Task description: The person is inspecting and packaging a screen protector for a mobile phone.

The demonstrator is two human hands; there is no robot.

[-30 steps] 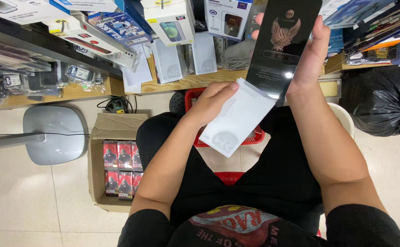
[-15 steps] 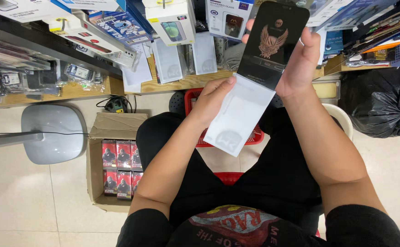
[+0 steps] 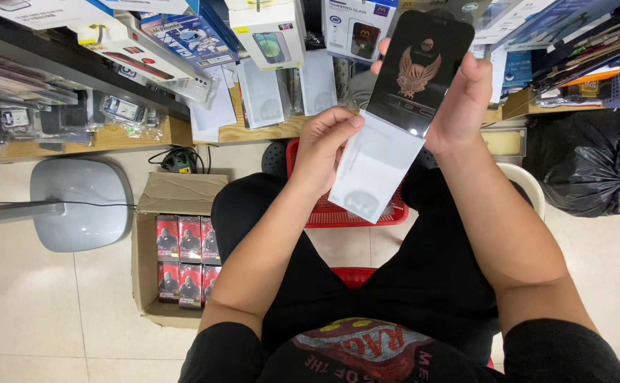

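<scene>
Above cluttered shelves (image 3: 111, 135), right hand (image 3: 459, 106) grips black screen protector (image 3: 420, 71) tilted upright; left hand (image 3: 327, 145) pinches white sleeve (image 3: 373, 170).

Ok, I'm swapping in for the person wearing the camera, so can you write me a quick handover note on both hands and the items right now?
Left hand: pinching the top edge of the white paper sleeve, held above the lap.
Right hand: gripping the black glossy screen-protector sheet with a winged emblem, raised toward the shelves.
The sheet's lower end sits in the sleeve's mouth; most of it is outside.
A red plastic basket lies below the hands, and an open cardboard box of small red packs stands on the floor at left.
Done: sheet and sleeve meet. Left: they are neither fully joined nor apart.
</scene>
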